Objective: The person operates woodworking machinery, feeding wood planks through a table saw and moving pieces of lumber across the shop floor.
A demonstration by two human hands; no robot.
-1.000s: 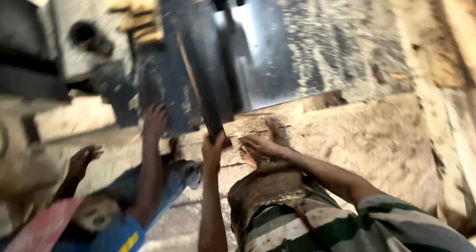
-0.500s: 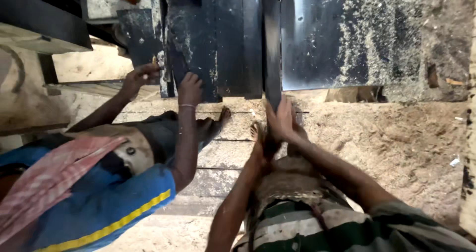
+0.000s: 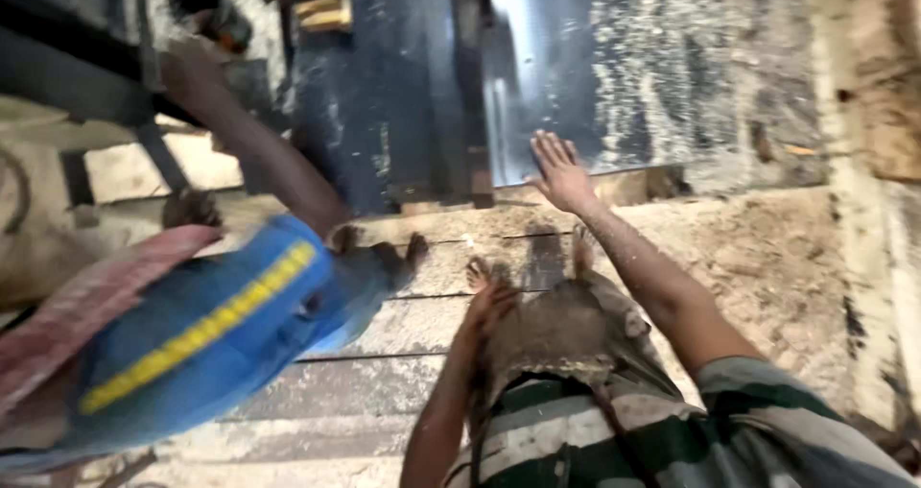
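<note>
- The dark metal sheet (image 3: 542, 75) is lying flat ahead, shiny and sawdust-flecked, long axis running away from the person.
- The right hand (image 3: 559, 173) is resting fingers spread at its near edge.
- The left hand (image 3: 489, 301) is hanging by the knee, its grip unclear.

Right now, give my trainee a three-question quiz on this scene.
1. True or false: the right hand lies open at the edge of the shiny metal sheet.
2. Where is the left hand? A) hanging low near the wooden planks B) on the sheet
3. What colour stripe crosses the co-worker's blue shirt?

Key: 1 true; 2 A; 3 yellow.
</note>
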